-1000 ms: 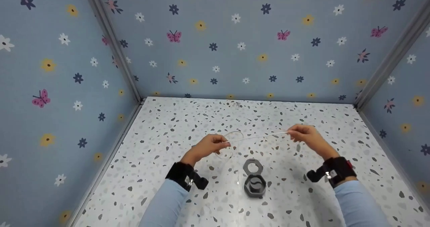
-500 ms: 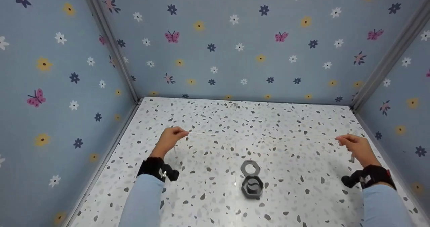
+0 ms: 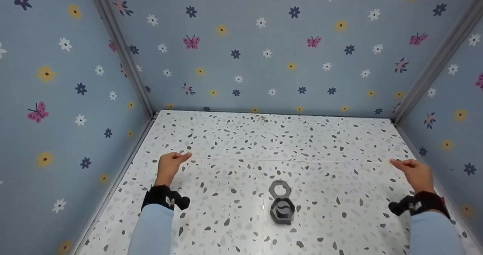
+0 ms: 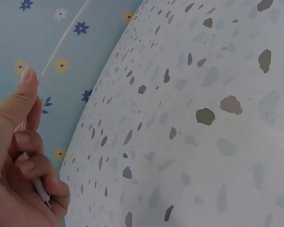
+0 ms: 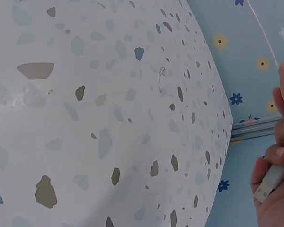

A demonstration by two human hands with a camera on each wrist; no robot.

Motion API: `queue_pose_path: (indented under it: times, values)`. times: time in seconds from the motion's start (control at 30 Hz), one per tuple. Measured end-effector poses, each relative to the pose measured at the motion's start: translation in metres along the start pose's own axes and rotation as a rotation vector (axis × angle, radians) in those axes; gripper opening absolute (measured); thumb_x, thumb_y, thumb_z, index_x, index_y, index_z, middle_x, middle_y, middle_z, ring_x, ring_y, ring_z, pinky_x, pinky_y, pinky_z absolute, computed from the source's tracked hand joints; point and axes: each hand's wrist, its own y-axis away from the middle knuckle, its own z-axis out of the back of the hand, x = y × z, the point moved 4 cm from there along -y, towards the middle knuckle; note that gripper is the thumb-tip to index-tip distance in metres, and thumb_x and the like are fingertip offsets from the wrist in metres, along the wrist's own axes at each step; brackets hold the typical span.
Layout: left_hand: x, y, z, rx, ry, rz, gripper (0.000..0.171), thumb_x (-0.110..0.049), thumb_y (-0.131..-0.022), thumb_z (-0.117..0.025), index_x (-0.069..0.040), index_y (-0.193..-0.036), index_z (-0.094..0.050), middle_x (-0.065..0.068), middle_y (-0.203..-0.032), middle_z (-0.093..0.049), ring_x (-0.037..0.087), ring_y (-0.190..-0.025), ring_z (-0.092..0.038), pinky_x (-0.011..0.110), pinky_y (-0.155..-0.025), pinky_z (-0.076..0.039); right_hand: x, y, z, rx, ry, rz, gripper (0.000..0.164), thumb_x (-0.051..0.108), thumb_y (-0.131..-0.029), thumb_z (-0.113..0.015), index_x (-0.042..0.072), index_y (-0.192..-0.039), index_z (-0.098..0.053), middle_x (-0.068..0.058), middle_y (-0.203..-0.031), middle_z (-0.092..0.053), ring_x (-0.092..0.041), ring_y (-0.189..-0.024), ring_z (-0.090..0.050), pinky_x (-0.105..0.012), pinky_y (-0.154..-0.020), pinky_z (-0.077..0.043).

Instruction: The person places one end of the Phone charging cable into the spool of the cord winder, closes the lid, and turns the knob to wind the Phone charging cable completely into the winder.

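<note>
The left hand (image 3: pixel 168 168) and right hand (image 3: pixel 417 174) held a white cable (image 3: pixel 290 160) (straight, above the desk (image 3: pixel 339 217)), each grip pinched closed.

The cable (image 4: pixel 62 39) appeared smooth plastic; its plug (image 5: pixel 270 182) looked plastic-bodied with a metallic tip (image 5: pixel 262 193). The tabletop (image 3: pixel 332 225) was smooth and glossy, reflecting light. The hexagonal holder (image 3: pixel 282 210) looked matt. The back panel (image 3: pixel 286 32) appeared matt, the corner rail (image 3: pixel 120 46) metallic, the sleeve fabric (image 3: pixel 151 228) soft cloth.
</note>
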Motion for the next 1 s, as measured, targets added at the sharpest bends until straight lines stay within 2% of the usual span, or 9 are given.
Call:
queue_pose_path:
  times: [0.17,0.33,0.53,0.63,0.77,0.83,0.9,0.97,1.0]
  values:
    - [-0.001,0.002,0.006,-0.091,0.010,-0.016,0.037,-0.040,-0.082,-0.076,-0.007,-0.077,-0.063,0.007,-0.087,-0.063,0.022,-0.076,-0.047,0.032,-0.068,-0.036,0.006,-0.001,-0.003,-0.084,0.010,-0.079,0.042,0.057,-0.084,-0.065,0.016,-0.085,-0.071,0.017,-0.080,-0.053,-0.013,-0.078,-0.046,-0.030,-0.068,-0.036]
    - [-0.005,0.004,0.016,-0.148,-0.009,-0.027,0.036,-0.040,-0.079,-0.078,-0.009,-0.074,-0.061,0.002,-0.075,-0.056,0.020,-0.070,-0.045,0.032,-0.067,-0.038,0.008,0.000,-0.004,-0.061,0.000,-0.092,0.041,0.057,-0.084,-0.065,0.016,-0.082,-0.071,0.014,-0.084,-0.055,-0.014,-0.080,-0.047,-0.031,-0.069,-0.036]
    - [-0.011,0.004,0.024,-0.178,-0.020,-0.027,0.036,-0.038,-0.079,-0.080,-0.009,-0.074,-0.060,0.005,-0.078,-0.059,0.020,-0.072,-0.051,0.032,-0.069,-0.042,0.010,-0.002,-0.004,-0.034,0.004,-0.079,0.043,0.057,-0.085,-0.064,0.015,-0.085,-0.072,0.012,-0.088,-0.056,-0.014,-0.083,-0.048,-0.031,-0.071,-0.037]
    - [-0.009,0.003,0.023,-0.235,-0.012,-0.024,0.036,-0.036,-0.079,-0.080,-0.008,-0.073,-0.059,0.003,-0.073,-0.057,0.019,-0.070,-0.050,0.032,-0.065,-0.040,0.016,-0.003,-0.008,-0.072,-0.002,-0.053,0.043,0.055,-0.085,-0.065,0.012,-0.086,-0.072,0.015,-0.078,-0.055,-0.013,-0.076,-0.047,-0.030,-0.068,-0.037]
    - [-0.003,0.004,0.013,-0.319,0.015,-0.010,0.033,-0.031,-0.083,-0.077,-0.005,-0.073,-0.059,0.002,-0.068,-0.055,0.019,-0.067,-0.048,0.031,-0.062,-0.038,0.038,-0.006,-0.023,-0.150,-0.028,0.012,0.046,0.053,-0.086,-0.066,0.008,-0.091,-0.066,0.009,-0.069,-0.052,-0.015,-0.067,-0.044,-0.029,-0.062,-0.036]
    - [-0.004,0.006,0.000,-0.265,0.013,0.000,0.029,-0.027,-0.088,-0.073,-0.002,-0.080,-0.061,0.008,-0.074,-0.061,0.023,-0.072,-0.054,0.032,-0.066,-0.042,0.057,-0.005,-0.032,-0.188,-0.062,0.046,0.044,0.051,-0.086,-0.066,0.008,-0.093,-0.063,0.004,-0.068,-0.051,-0.014,-0.064,-0.043,-0.028,-0.060,-0.036]
    - [-0.011,0.009,-0.019,-0.151,-0.047,0.011,0.027,-0.023,-0.092,-0.067,0.003,-0.097,-0.064,0.017,-0.093,-0.066,0.030,-0.085,-0.060,0.037,-0.074,-0.047,0.080,-0.003,-0.043,-0.216,-0.112,0.081,0.041,0.049,-0.086,-0.067,0.009,-0.092,-0.061,0.004,-0.069,-0.051,-0.011,-0.062,-0.043,-0.026,-0.058,-0.035]
    - [-0.023,0.016,-0.044,-0.035,-0.181,0.024,0.038,-0.023,-0.093,-0.063,0.003,-0.119,-0.059,0.023,-0.120,-0.059,0.037,-0.109,-0.055,0.046,-0.092,-0.045,0.109,0.002,-0.054,-0.239,-0.172,0.139,0.037,0.044,-0.086,-0.070,0.008,-0.091,-0.061,0.006,-0.070,-0.051,-0.008,-0.060,-0.043,-0.023,-0.056,-0.036]
    - [-0.031,0.021,-0.057,0.015,-0.250,0.016,0.047,-0.024,-0.092,-0.063,0.002,-0.129,-0.052,0.026,-0.134,-0.050,0.039,-0.121,-0.048,0.051,-0.101,-0.039,0.125,0.006,-0.061,-0.241,-0.206,0.177,0.034,0.040,-0.086,-0.072,0.007,-0.090,-0.061,0.007,-0.069,-0.052,-0.006,-0.059,-0.043,-0.021,-0.055,-0.036]
